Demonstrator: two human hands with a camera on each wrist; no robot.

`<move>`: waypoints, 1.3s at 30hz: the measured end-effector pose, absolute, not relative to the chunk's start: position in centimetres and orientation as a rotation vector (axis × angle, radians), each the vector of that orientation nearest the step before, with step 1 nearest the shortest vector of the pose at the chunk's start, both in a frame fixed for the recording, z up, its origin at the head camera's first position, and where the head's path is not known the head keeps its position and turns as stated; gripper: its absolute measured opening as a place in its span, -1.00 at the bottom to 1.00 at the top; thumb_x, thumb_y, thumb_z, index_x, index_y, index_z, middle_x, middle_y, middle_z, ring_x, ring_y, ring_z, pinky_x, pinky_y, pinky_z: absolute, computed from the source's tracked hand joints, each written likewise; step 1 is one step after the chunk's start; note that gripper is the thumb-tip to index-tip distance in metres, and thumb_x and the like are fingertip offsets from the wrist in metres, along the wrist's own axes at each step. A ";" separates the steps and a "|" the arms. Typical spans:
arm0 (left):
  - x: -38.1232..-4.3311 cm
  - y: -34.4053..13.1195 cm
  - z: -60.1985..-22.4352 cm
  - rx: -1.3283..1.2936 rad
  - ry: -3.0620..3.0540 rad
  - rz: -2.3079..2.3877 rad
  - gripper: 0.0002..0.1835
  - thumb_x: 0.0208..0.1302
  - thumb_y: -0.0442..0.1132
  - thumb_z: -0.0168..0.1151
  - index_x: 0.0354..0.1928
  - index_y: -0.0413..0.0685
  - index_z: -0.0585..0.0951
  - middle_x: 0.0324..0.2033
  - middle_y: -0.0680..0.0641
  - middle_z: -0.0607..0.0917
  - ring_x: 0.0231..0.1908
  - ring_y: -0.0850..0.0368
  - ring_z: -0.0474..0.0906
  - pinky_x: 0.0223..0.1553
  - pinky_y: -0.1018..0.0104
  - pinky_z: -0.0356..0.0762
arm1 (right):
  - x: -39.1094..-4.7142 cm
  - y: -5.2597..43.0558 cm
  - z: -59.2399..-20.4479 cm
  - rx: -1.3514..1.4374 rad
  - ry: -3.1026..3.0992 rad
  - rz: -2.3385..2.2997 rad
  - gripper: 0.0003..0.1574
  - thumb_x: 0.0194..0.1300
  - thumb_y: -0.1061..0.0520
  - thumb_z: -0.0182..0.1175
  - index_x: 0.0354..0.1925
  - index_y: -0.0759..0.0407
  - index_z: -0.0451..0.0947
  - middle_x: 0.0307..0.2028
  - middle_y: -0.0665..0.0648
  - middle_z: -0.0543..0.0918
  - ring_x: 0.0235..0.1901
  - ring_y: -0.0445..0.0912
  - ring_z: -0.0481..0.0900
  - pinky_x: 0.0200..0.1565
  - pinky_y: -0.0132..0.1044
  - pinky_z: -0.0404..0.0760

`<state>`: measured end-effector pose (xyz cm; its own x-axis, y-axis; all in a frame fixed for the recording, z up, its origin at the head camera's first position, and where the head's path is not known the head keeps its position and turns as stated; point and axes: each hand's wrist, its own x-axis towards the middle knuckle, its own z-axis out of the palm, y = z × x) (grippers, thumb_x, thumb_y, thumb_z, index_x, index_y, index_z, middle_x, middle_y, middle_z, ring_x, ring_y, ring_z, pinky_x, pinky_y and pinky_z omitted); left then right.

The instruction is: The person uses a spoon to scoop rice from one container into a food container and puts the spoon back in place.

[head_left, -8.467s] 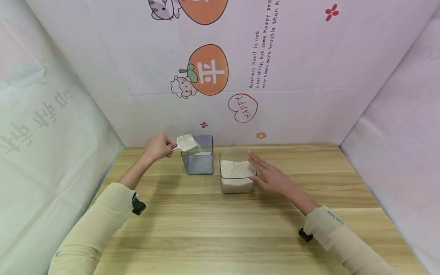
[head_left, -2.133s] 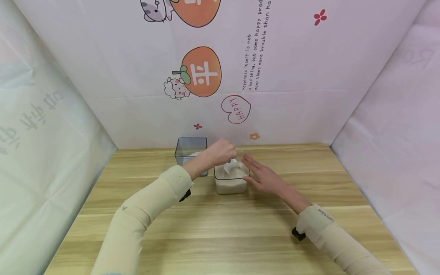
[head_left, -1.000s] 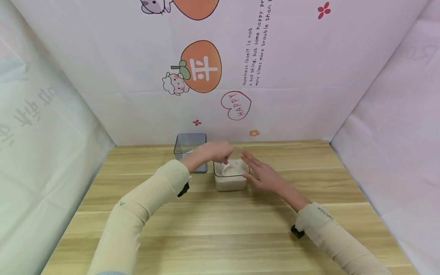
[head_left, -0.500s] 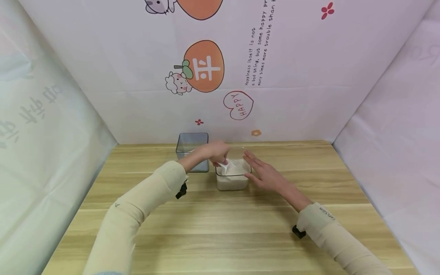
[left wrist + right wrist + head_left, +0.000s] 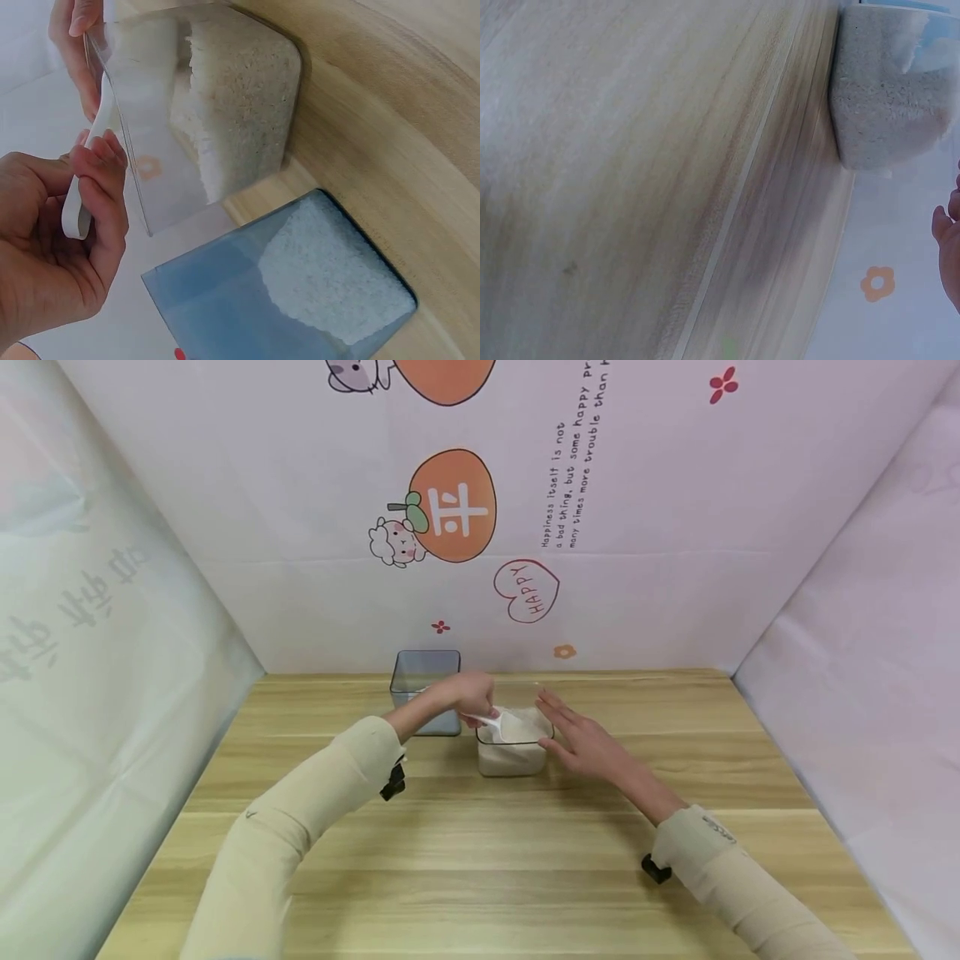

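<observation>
My left hand (image 5: 474, 693) grips the handle of a white scoop (image 5: 491, 721) over the clear square container (image 5: 513, 763). The scoop's bowl lies down among the white rice in that container, partly hidden by the rim. In the left wrist view, the fingers curl round the scoop's flat handle (image 5: 76, 216). With fairly straight fingers, my right hand (image 5: 588, 747) rests against the clear container's right side. Left of it stands a bluish see-through container (image 5: 425, 670), partly behind my left forearm. White rice (image 5: 337, 277) fills its lower part in the left wrist view.
Both containers stand on a wood-grain table (image 5: 480, 868), close to the printed white back wall (image 5: 645, 602). White sheets rise along the left and right sides. The two containers are a small gap apart.
Earlier, the left hand tipped rice from the scoop into the bluish container. It has since moved right to the clear container, and the scoop's handle has lowered leftward. The right hand keeps its place.
</observation>
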<state>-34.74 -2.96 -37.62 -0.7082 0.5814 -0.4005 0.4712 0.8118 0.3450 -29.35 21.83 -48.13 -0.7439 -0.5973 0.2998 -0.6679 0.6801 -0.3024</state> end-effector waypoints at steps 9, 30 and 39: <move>-34.1 -4.0 -38.1 0.759 2.495 0.438 -0.63 0.44 -0.17 0.19 -0.51 -0.18 0.76 -0.48 -0.17 0.79 -0.45 -0.02 0.75 -0.45 0.46 0.61 | -29.2 22.1 -48.2 1.037 -2.713 0.596 -0.17 0.50 -0.06 0.10 0.53 0.24 0.07 0.54 0.30 0.08 0.16 0.23 0.59 0.22 0.12 0.51; -33.3 -6.6 -39.2 0.573 2.485 0.821 -0.60 0.48 -0.18 0.14 -0.50 -0.22 0.75 -0.39 -0.24 0.79 -0.60 0.28 0.61 -0.38 0.35 0.68 | -29.5 22.1 -48.4 1.036 -2.687 0.604 -0.16 0.48 -0.05 0.12 0.53 0.23 0.08 0.54 0.29 0.11 0.31 0.22 0.46 0.25 0.13 0.48; -33.0 -7.7 -39.4 0.499 2.413 0.998 -0.69 0.47 -0.23 0.15 -0.28 -0.32 0.76 -0.39 -0.24 0.78 -0.59 0.29 0.61 -0.39 0.41 0.66 | -29.3 22.0 -48.3 1.033 -2.704 0.609 -0.15 0.49 -0.06 0.10 0.53 0.23 0.06 0.56 0.27 0.06 0.30 0.23 0.47 0.25 0.13 0.47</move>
<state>-33.04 -7.75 -39.44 -0.8192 0.4954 -0.2889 0.1467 0.6680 0.7295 -29.35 22.01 -48.25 -0.7414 -0.5957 0.3090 -0.6706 0.6740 -0.3098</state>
